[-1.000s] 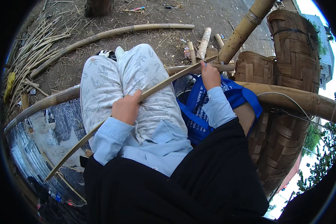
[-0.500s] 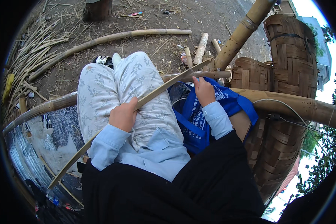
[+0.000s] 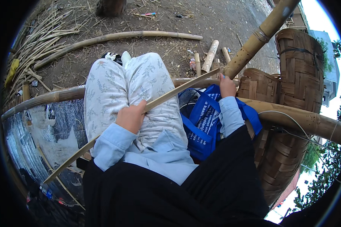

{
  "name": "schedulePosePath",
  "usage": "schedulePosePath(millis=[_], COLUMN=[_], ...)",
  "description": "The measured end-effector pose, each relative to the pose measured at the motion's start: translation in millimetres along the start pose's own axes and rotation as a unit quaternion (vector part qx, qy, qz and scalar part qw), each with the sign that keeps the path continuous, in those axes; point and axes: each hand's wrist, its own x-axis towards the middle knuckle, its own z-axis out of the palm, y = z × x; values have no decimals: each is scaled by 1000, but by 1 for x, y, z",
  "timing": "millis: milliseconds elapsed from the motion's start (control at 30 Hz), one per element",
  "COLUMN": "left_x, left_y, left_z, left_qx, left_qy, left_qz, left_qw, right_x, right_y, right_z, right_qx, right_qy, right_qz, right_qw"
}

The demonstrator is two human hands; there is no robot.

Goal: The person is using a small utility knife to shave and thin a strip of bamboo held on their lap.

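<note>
A long flat bamboo strip (image 3: 182,88) slants across my lap from the lower left to the upper right. My left hand (image 3: 132,116) is closed around its middle, above my thighs. My right hand (image 3: 227,87) is closed close by the strip's far end, with a small bit of blue showing at the fingertips. What those fingers hold is too small to make out. The strip's far tip lies near a thick slanting bamboo pole (image 3: 250,45). Beneath my right forearm rests a blue bag (image 3: 204,128) with white print.
Tall woven baskets (image 3: 301,64) stand at the right beside a horizontal bamboo pole (image 3: 291,111) with a thin cable. A curved bamboo pole (image 3: 117,36), cut bamboo pieces (image 3: 210,56) and a heap of thin strips (image 3: 45,41) lie on the dirt ground. Silvery sheeting (image 3: 60,132) covers the seat at left.
My right hand has moved outward to the upper right, toward the strip's far tip. My left hand keeps its grip on the strip. The whole view has shifted slightly.
</note>
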Motion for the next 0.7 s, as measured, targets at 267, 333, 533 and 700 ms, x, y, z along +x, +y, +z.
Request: schedulePosePath(millis=[267, 333, 533, 700], left_x=[12, 16, 24, 47], left_y=[-5, -5, 8, 16], left_z=[-4, -5, -16, -6], left_qx=[-36, -58, -109, -114], left_qy=[-15, -15, -32, -17], left_qz=[-9, -4, 61, 117], left_qw=[999, 998, 992, 986], right_x=[-5, -22, -87, -122], right_y=[1, -20, -80, -115], right_z=[-16, -39, -69, -71], right_qx=[143, 244, 413, 401], right_qy=[13, 74, 55, 29], right_qz=[87, 112, 40, -59], right_qw=[986, 961, 908, 914])
